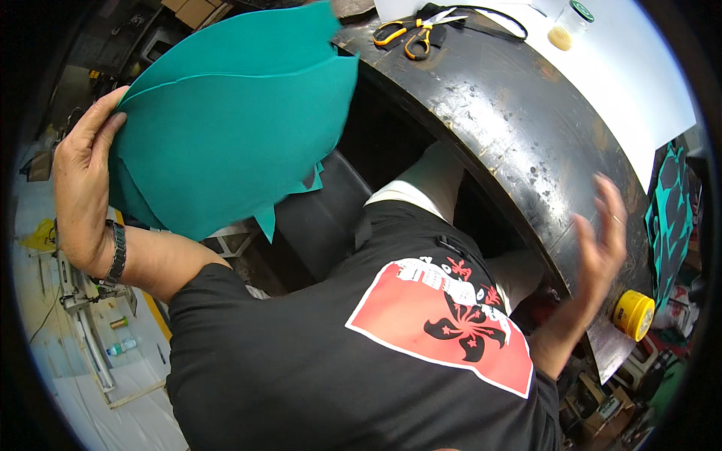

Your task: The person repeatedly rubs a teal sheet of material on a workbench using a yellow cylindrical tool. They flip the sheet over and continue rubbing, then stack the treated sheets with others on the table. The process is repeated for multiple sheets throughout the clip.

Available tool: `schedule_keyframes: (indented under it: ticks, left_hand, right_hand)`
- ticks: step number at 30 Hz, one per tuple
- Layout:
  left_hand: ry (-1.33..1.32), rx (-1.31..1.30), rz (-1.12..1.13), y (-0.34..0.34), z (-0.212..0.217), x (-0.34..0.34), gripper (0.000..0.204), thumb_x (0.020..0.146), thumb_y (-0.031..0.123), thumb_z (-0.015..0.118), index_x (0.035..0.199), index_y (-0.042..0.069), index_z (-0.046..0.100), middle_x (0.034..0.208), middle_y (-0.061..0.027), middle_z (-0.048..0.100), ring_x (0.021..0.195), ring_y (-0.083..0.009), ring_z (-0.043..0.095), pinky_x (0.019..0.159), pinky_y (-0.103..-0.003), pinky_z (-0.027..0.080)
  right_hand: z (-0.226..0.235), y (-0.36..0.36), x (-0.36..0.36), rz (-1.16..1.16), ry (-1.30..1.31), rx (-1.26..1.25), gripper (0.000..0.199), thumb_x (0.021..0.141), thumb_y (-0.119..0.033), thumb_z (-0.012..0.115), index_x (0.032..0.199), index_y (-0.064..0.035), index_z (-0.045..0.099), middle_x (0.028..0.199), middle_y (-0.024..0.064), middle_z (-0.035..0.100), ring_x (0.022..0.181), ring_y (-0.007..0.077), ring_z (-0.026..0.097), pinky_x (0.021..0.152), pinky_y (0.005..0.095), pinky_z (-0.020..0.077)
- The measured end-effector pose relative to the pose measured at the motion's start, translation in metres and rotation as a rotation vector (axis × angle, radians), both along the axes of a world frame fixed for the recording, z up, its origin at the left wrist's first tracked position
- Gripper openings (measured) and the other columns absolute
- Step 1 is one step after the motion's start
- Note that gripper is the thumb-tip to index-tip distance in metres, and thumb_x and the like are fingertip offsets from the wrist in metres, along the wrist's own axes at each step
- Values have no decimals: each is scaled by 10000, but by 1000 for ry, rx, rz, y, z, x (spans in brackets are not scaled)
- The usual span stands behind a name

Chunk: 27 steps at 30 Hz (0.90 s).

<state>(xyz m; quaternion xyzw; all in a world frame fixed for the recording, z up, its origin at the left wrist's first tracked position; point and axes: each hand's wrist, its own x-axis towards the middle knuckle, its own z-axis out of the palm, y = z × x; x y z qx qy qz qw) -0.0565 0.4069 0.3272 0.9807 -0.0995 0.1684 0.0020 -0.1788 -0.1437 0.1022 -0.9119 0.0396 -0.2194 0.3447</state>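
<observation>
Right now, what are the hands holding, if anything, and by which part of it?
The left hand holds the green sheets by their left edge. The right hand is open and holds nothing.

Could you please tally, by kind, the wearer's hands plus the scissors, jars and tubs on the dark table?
Bare left hand and bare right hand: 2
Yellow-and-black-handled metal scissors: 1
Clear jar with green lid: 1
Round yellow tub: 1
Total: 5

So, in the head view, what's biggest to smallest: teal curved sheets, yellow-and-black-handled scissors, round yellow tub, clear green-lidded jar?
Teal sheets
Scissors
Yellow tub and clear jar: look too alike to rank
</observation>
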Motion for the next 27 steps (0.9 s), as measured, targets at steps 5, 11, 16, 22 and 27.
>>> schedule_keyframes:
  ticks: [5, 11, 16, 22, 27]
  left_hand:
    - [144, 5, -209, -18, 2, -21, 291, 990, 1, 581, 1256, 19, 696, 1160, -140, 741, 1074, -211, 709, 946, -315, 544]
    - [257, -104, -363, -20, 1, -42, 220, 924, -57, 597, 1127, -50, 682, 945, -112, 701, 854, -200, 670, 816, -278, 510]
    - [533, -273, -103, 51, -7, -3, 188, 851, 44, 694, 1013, -51, 700, 891, -61, 689, 847, -129, 633, 788, -273, 492]
    - [415, -603, 87, 190, -63, 71, 265, 918, 166, 727, 1126, 2, 744, 1041, -32, 733, 942, -101, 645, 863, -245, 500]
    - [-169, -440, 245, 225, -94, 89, 256, 928, 254, 756, 1162, 157, 786, 1132, -55, 768, 1023, -149, 691, 892, -278, 517]
  right_hand:
    - [-16, 119, 83, 654, 33, 146, 677, 792, -207, 847, 1412, -126, 587, 1499, 177, 513, 1378, 353, 507, 1125, 451, 427]
    - [-23, 204, 143, 962, 311, 210, 901, 769, -138, 862, 1538, -159, 391, 1343, 206, 625, 1197, 389, 629, 1002, 473, 515]
    - [-25, 208, 120, 939, 164, -1, 343, 830, -107, 798, 1140, -46, 662, 966, 180, 716, 848, 382, 699, 729, 432, 566]
    - [41, 112, 105, 521, 120, 202, 268, 866, -54, 786, 1126, -37, 723, 935, 64, 730, 843, 139, 678, 746, 300, 543]
    - [119, -4, 79, -6, 15, 0, 262, 908, -48, 724, 1168, -61, 742, 1039, 82, 740, 935, 169, 692, 817, 311, 555]
